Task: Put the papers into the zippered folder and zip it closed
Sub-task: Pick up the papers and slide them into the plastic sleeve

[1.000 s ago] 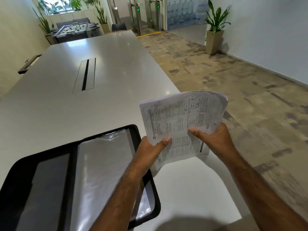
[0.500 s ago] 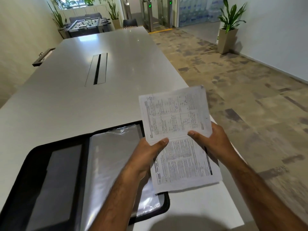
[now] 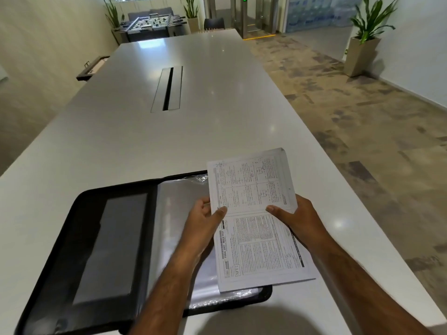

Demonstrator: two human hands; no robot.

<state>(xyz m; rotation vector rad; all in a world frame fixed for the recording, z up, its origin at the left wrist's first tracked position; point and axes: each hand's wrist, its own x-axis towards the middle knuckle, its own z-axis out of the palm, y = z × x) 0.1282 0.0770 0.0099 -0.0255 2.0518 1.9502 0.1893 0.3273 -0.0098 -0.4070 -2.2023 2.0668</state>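
A stack of printed papers (image 3: 256, 221) hangs over the right half of the open black zippered folder (image 3: 92, 238), which lies flat on the white table (image 3: 145, 141). My left hand (image 3: 205, 226) grips the stack's left edge, thumb on top. My right hand (image 3: 297, 221) grips its right edge, thumb on the top sheet. The folder's right half holds clear plastic sleeves (image 3: 179, 213); its left half has a grey panel. The stack's right part reaches past the folder's right edge.
A long cable slot (image 3: 168, 89) is set into the table's middle. The table's right edge runs beside a patterned carpet floor. A potted plant (image 3: 362, 37) stands by the right wall, and a foosball table (image 3: 150, 25) at the far end.
Both hands have brought the papers down and left, from beyond the table's right edge to over the folder's right half, and tilted the stack flatter.
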